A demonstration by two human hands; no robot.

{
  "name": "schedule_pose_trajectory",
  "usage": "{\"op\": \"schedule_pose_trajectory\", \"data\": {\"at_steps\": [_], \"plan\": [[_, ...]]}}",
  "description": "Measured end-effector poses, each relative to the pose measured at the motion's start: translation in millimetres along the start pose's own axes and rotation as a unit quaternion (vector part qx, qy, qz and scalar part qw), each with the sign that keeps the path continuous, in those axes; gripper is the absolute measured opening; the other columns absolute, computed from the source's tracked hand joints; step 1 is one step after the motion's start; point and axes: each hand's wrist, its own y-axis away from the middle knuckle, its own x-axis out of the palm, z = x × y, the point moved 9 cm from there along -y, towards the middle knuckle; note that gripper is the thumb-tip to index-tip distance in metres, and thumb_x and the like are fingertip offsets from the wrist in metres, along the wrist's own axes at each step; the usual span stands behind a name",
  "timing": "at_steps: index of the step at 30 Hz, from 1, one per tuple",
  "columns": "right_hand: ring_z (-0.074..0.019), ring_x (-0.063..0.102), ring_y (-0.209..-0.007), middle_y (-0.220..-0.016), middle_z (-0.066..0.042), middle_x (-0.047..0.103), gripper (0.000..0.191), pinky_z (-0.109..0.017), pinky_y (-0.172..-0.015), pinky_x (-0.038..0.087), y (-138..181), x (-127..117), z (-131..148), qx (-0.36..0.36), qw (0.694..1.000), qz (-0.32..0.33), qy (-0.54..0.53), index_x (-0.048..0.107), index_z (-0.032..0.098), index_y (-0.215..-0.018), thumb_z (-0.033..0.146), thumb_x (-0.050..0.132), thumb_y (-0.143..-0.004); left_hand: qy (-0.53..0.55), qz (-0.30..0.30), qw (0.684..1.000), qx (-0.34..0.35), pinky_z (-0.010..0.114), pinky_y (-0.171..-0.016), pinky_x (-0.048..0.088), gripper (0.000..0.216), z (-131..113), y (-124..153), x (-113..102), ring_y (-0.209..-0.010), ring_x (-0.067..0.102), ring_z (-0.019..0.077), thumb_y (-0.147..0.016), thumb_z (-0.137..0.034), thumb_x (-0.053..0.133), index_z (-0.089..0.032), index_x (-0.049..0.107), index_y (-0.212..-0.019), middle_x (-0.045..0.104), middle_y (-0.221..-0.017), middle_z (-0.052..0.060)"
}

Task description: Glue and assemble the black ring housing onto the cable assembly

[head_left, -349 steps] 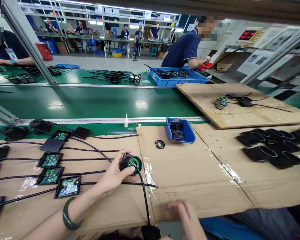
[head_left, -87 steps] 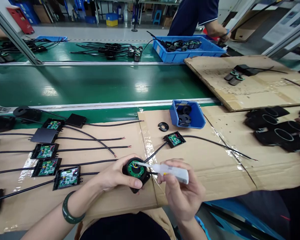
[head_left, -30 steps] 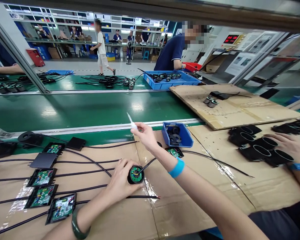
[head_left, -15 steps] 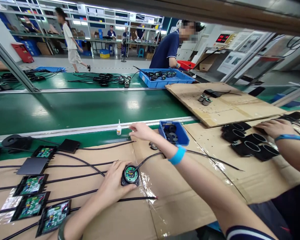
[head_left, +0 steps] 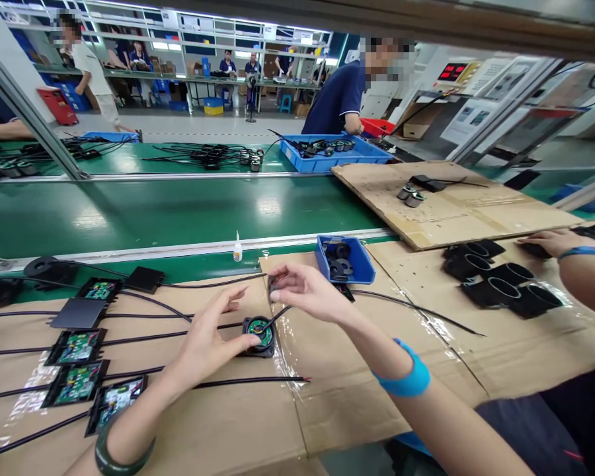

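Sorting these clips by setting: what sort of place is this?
Most likely an electronics assembly line: a green conveyor belt, rows of open circuit boards on cables, and co-workers at benches beyond.

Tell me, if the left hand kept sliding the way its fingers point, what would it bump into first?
Probably the round black part with the green board: the left hand points right at it, thumb tip already about touching its edge.

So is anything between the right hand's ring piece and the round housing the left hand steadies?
Nothing visible. The right hand holds the black ring just above the round housing; only that housing's own cable rises between them. The left hand touches its left edge.
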Motion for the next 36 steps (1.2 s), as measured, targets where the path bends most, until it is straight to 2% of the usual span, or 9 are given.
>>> {"op": "schedule_pose_trajectory", "data": {"at_steps": [3,5,8,10,12,16,22,30,36], "plan": [[-0.0140,0.070,-0.090,-0.101,-0.007,0.069,0.035,-0.029,-0.080,0.060,19,29,26,-0.010,0.984,0.032,-0.172,0.055,0.014,-0.108,0.033,0.071,-0.083,-0.036,-0.031,0.992,0.113,0.037,-0.107,0.048,0.059,-37,1,-5,-0.127,0.054,0.0218,-0.085,-0.028,0.075,-0.030,0.048,-0.138,0.055,-0.138,0.006],[-0.0144,0.069,-0.093,-0.104,-0.007,0.068,0.033,-0.031,-0.085,0.058,29,33,34,-0.038,0.978,0.016,-0.204,0.054,0.016,-0.107,0.037,0.068,-0.086,-0.081,-0.038,0.985,0.149,0.033,-0.108,0.046,0.050,-51,3,-4,-0.125,0.055,0.0180,-0.089,-0.022,0.070,-0.030,0.051,-0.135,0.058,-0.134,0.003],[-0.0216,0.063,-0.109,-0.115,-0.011,0.066,0.031,-0.043,-0.094,0.053,39,28,27,-0.073,0.997,-0.010,0.016,0.055,0.017,-0.116,0.040,0.058,-0.094,-0.100,-0.029,0.986,0.130,0.028,-0.099,0.052,0.045,-45,1,-5,-0.114,0.060,0.0161,-0.088,-0.026,0.071,-0.026,0.055,-0.131,0.062,-0.124,0.004],[-0.0258,0.060,-0.112,-0.115,-0.012,0.066,0.026,-0.051,-0.098,0.047,45,26,12,-0.057,0.982,-0.002,0.183,0.057,0.017,-0.115,0.035,0.054,-0.097,-0.112,-0.017,0.987,0.116,0.028,-0.090,0.056,0.044,-34,-1,-8,-0.104,0.063,0.0169,-0.085,-0.033,0.074,-0.022,0.059,-0.125,0.063,-0.115,0.005],[-0.0254,0.061,-0.106,-0.108,-0.010,0.067,0.016,-0.050,-0.097,0.045,51,24,-2,-0.040,0.967,0.006,0.253,0.058,0.017,-0.109,0.027,0.053,-0.098,-0.142,0.004,0.982,0.122,0.030,-0.086,0.056,0.045,-24,-3,-7,-0.099,0.064,0.0182,-0.084,-0.038,0.074,-0.019,0.062,-0.123,0.061,-0.111,0.007],[-0.0210,0.059,-0.092,-0.095,-0.007,0.065,0.005,-0.036,-0.082,0.046,66,22,0,-0.074,0.967,-0.046,0.240,0.058,0.018,-0.097,0.017,0.054,-0.096,-0.176,0.066,0.972,0.140,0.032,-0.088,0.055,0.044,-16,-5,2,-0.104,0.062,0.0202,-0.087,-0.036,0.071,-0.016,0.064,-0.125,0.059,-0.115,0.010],[-0.0179,0.056,-0.077,-0.081,-0.004,0.062,0.011,-0.030,-0.070,0.042,86,24,7,-0.089,0.960,-0.136,0.226,0.057,0.017,-0.088,0.014,0.052,-0.096,-0.129,0.153,0.973,0.113,0.028,-0.093,0.051,0.049,-16,-11,24,-0.107,0.060,0.0176,-0.081,-0.019,0.077,-0.020,0.062,-0.128,0.059,-0.115,0.007],[-0.0162,0.056,-0.074,-0.079,-0.003,0.062,0.010,-0.028,-0.068,0.041,95,25,2,-0.072,0.960,-0.177,0.202,0.057,0.017,-0.086,0.013,0.055,-0.094,-0.097,0.177,0.969,0.140,0.025,-0.096,0.049,0.036,-16,-15,34,-0.110,0.062,0.0164,-0.080,-0.012,0.076,-0.020,0.066,-0.114,0.061,-0.121,0.006],[-0.0158,0.056,-0.073,-0.078,-0.002,0.062,0.011,-0.028,-0.066,0.042,97,24,1,-0.063,0.961,-0.188,0.194,0.056,0.017,-0.085,0.013,0.054,-0.094,-0.101,0.191,0.962,0.168,0.031,-0.096,0.053,0.022,-19,-14,35,-0.113,0.063,0.0214,-0.085,-0.023,0.072,-0.018,0.074,-0.106,0.063,-0.123,0.011]]}}
